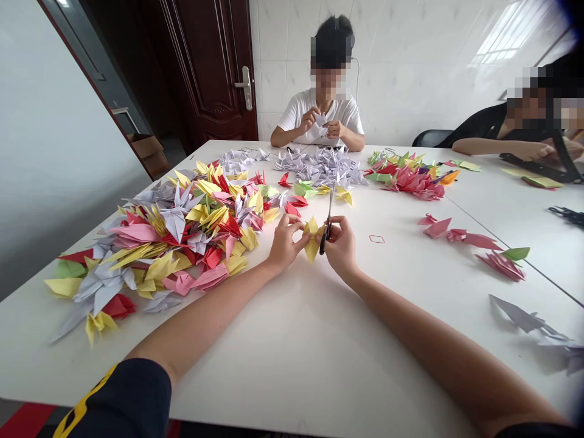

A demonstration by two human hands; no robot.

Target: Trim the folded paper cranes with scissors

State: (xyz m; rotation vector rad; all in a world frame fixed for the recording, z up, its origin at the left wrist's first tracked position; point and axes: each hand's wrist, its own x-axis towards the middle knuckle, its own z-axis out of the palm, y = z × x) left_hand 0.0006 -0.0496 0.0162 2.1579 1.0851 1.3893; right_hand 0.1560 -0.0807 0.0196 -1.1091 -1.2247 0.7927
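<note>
My left hand pinches a folded yellow paper piece above the white table. My right hand grips black-handled scissors, blades pointing up and away, right against the yellow paper. Both hands meet near the table's middle. A big heap of folded paper cranes in yellow, red, pink and lilac lies just left of my left hand.
Across the table a person in a white shirt folds lilac paper behind a lilac crane pile. A pink and green pile lies at the far right, near another person. Loose pink pieces and grey pieces lie to my right.
</note>
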